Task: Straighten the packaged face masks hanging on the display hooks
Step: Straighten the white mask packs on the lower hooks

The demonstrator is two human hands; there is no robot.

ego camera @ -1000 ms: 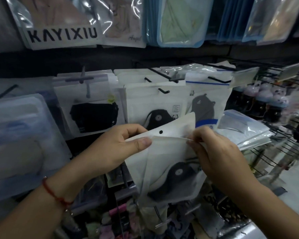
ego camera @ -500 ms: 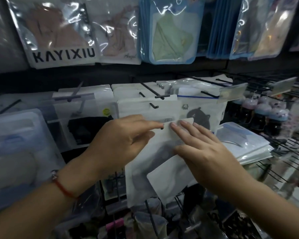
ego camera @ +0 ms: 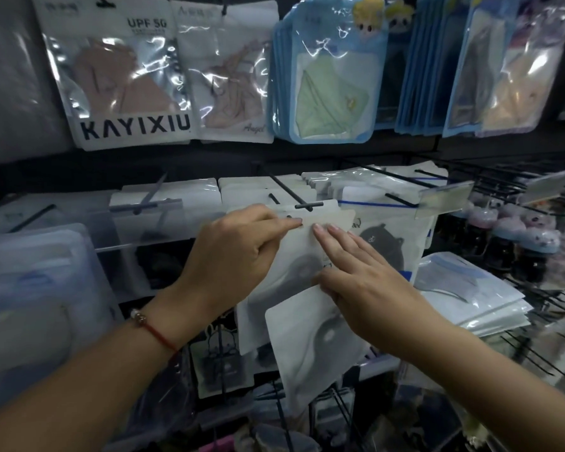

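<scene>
Two hands work one white mask packet at the black display hook: my left hand pinches its top edge, my right hand presses flat, fingers straight.

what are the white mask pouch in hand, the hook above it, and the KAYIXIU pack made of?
White mask pouch: looks like matte, translucent frosted plastic film; a dark mask shows faintly through.
Hook: thin black rod, probably coated metal wire.
KAYIXIU pack: glossy clear plastic window with strong glare, white printed border.
</scene>
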